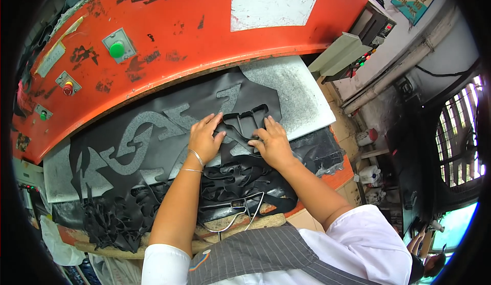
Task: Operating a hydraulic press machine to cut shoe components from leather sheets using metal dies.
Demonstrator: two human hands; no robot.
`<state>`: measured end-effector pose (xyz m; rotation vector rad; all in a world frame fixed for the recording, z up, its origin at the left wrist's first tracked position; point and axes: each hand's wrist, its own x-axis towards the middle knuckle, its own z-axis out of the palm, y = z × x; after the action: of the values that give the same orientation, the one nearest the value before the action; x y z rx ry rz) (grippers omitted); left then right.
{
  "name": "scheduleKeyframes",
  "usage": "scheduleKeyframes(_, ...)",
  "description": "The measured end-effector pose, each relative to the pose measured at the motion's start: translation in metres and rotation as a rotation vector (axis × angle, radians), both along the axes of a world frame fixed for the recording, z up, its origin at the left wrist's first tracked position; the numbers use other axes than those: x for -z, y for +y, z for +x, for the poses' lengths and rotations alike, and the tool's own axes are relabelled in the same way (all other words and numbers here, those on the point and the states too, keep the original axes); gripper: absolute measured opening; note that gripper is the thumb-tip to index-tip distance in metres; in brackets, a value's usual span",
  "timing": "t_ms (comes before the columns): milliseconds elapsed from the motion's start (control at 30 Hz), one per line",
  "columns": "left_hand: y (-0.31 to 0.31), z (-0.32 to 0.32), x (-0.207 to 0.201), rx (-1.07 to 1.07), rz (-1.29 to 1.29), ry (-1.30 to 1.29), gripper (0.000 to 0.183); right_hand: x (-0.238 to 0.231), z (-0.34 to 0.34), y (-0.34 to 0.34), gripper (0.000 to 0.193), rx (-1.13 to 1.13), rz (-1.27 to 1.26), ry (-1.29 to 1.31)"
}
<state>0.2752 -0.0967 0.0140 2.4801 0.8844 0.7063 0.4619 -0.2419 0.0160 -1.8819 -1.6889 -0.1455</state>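
Note:
A black-edged cutting die (pixel 238 115) with crossbars lies on a sheet of black leather-like material (pixel 169 96), near the sheet's right end. My left hand (pixel 203 137) holds the die's left side, its fingers bent at the edge. On the other side, my right hand (pixel 273 140) grips the die's right edge between thumb and fingers. Shaped holes cut through the sheet show the speckled pale board (pixel 305 95) underneath.
Tangled black scraps (pixel 120 216) pile along the near edge, with a bent metal outline (pixel 248 208) beside them. Behind the board rises an orange machine beam (pixel 189 24) with a green button (pixel 117 49) and a red knob (pixel 68 88). Another person (pixel 432 264) shows at far right.

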Motion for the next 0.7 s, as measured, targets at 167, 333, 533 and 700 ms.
scheduleKeyframes(167, -0.003, -0.006, 0.002, 0.016, -0.027, -0.033, 0.062, -0.057, -0.006, 0.015, 0.033, -0.108, 0.067, -0.001)
scheduleKeyframes(333, 0.001, -0.001, -0.006, -0.051, -0.136, -0.157, 0.091, -0.079, -0.012, 0.097, 0.021, -0.739, -0.136, -0.437)
scheduleKeyframes(533, 0.003, -0.001, 0.001, -0.094, -0.179, -0.135, 0.1, -0.069, -0.015, 0.119, 0.025, -0.803, -0.446, -0.652)
scheduleKeyframes(700, 0.005, -0.006, -0.001, -0.046, -0.135, -0.136, 0.098, -0.067, -0.021, 0.118, 0.046, -0.221, -0.68, -0.315)
